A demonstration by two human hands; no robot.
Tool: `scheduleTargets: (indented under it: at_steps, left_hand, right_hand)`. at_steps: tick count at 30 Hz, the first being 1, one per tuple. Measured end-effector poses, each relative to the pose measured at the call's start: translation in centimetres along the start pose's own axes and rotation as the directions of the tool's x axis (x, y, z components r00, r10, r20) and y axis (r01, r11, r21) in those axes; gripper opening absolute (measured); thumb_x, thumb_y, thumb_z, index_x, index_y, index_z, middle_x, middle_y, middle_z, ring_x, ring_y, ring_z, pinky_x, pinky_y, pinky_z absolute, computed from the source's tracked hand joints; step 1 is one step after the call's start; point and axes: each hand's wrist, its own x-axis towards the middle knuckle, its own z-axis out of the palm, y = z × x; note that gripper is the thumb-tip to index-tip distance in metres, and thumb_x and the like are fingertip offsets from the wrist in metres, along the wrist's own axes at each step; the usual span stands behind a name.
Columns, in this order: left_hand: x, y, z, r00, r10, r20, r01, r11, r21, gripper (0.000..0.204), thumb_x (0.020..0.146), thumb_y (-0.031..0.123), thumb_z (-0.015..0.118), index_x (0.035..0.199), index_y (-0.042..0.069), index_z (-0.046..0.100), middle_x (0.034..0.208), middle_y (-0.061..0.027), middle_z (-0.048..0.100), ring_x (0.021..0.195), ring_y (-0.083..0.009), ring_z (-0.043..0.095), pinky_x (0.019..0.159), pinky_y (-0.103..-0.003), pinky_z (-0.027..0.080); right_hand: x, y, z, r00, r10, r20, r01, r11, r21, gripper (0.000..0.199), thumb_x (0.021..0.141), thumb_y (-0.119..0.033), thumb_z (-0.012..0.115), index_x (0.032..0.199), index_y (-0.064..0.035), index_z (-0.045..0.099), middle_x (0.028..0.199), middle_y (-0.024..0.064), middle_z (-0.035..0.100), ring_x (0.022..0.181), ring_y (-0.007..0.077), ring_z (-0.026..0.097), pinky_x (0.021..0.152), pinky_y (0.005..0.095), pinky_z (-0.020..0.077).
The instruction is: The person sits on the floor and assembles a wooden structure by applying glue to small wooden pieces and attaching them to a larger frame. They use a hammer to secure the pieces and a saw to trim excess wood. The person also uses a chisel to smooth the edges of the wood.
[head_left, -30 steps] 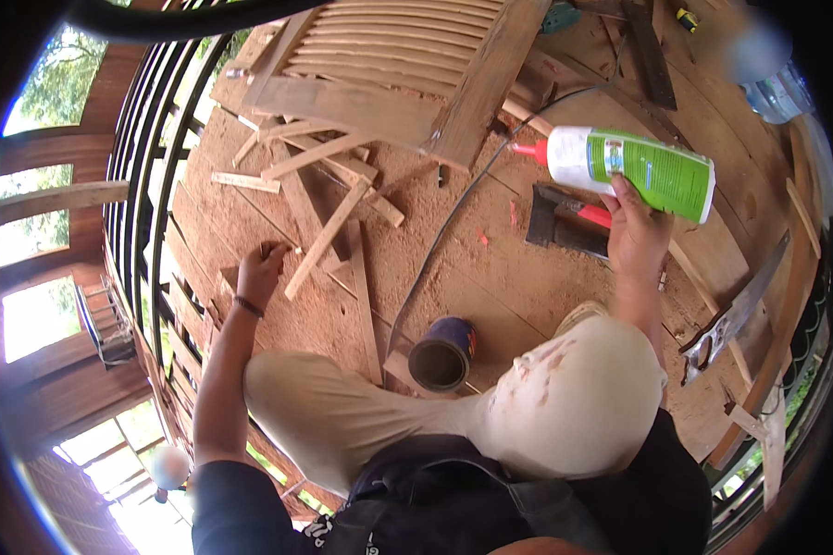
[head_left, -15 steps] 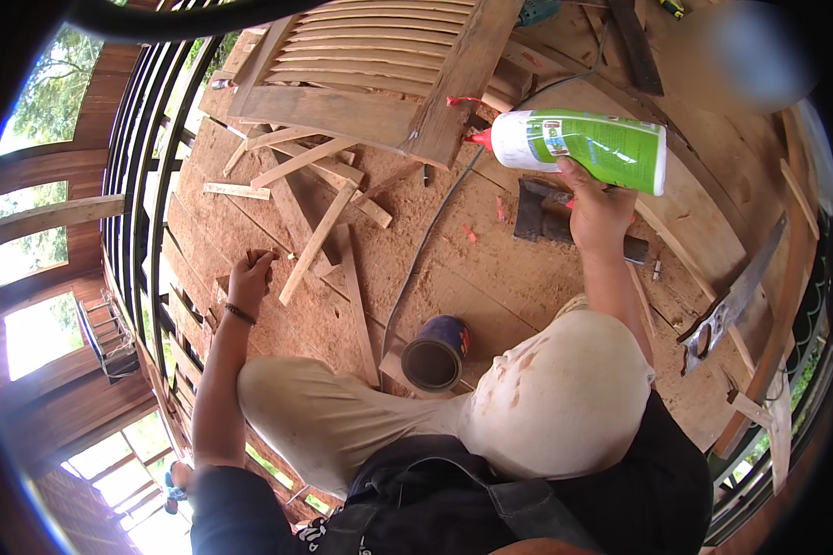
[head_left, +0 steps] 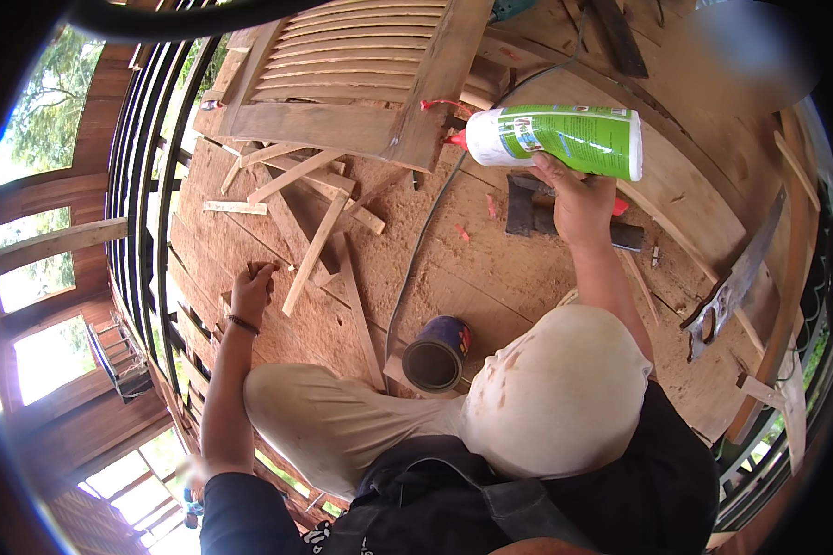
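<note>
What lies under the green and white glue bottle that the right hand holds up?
Below the glue bottle held by the right hand lies a dark hatchet-like tool on the plank floor. The hand and wrist cover its middle, so its full shape is hidden.

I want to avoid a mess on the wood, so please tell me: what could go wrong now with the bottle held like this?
1. The right hand holds the green and white glue bottle on its side, red nozzle toward the louvered shutter; glue might drip onto the floor boards before reaching the wood.
2. The left hand rests among loose wooden strips; one could slip or give a splinter.
3. The open can lies near the knee and may roll.
</note>
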Motion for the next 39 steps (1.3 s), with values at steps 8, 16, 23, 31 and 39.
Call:
scheduleTargets:
  at_steps: [8,16,23,31,39]
  left_hand:
    - [0.1,-0.3,-0.2,1.0,-0.029,0.003,0.029,0.999,-0.029,0.019,0.098,0.023,0.063,0.103,0.006,0.069,0.066,0.0035,0.052,0.051,-0.0051,0.044,0.044,-0.021,0.033]
    - [-0.8,-0.5,-0.1,0.999,-0.035,-0.02,0.034,0.999,-0.015,0.019,0.098,0.024,0.062,0.103,0.007,0.07,0.065,0.0045,0.05,0.051,-0.0054,0.043,0.043,-0.022,0.032]
    - [0.8,0.5,0.6,0.997,0.072,-0.02,-0.071,0.996,0.048,0.021,0.098,0.025,0.063,0.104,0.007,0.072,0.067,0.0042,0.052,0.055,-0.006,0.046,0.047,-0.023,0.035]
    - [0.8,-0.7,-0.7,0.999,0.047,-0.017,-0.047,0.998,-0.038,0.021,0.096,0.025,0.066,0.095,0.005,0.073,0.066,0.0019,0.058,0.056,-0.0058,0.05,0.048,-0.023,0.038]
    - [0.5,-1.7,-0.6,0.998,-0.066,-0.01,0.064,0.985,-0.159,0.018,0.098,0.024,0.062,0.098,0.009,0.072,0.063,0.0046,0.052,0.05,-0.0057,0.044,0.043,-0.022,0.033]
  right_hand:
    - [-0.1,-0.6,0.4,0.998,0.0,-0.06,0.002,0.999,0.04,0.049,0.084,0.004,0.078,0.129,0.0008,0.056,0.119,0.0106,0.066,0.107,0.0174,0.065,0.091,0.0306,0.0557]
    - [0.2,-10.8,-4.5,0.886,-0.371,-0.276,0.39,0.921,0.015,0.058,0.085,0.009,0.07,0.138,-0.0007,0.049,0.128,0.0134,0.061,0.119,0.0301,0.06,0.097,0.0515,0.0557]
    - [-3.0,-7.6,-2.8,0.984,-0.157,-0.08,0.1,0.875,-0.474,0.062,0.088,0.002,0.071,0.145,0.0002,0.045,0.141,0.015,0.054,0.127,0.025,0.055,0.11,0.0391,0.0417]
    - [-1.0,-6.0,-4.7,0.982,-0.151,0.109,0.186,0.829,-0.527,0.062,0.094,-0.008,0.068,0.147,0.0073,0.039,0.142,0.0166,0.052,0.129,0.0289,0.054,0.112,0.0405,0.0438]
    - [-0.3,-5.5,-1.7,0.988,-0.153,0.015,0.149,0.93,-0.336,0.047,0.086,0.0,0.077,0.129,0.003,0.057,0.118,0.0103,0.066,0.101,0.0175,0.065,0.079,0.0298,0.0594]
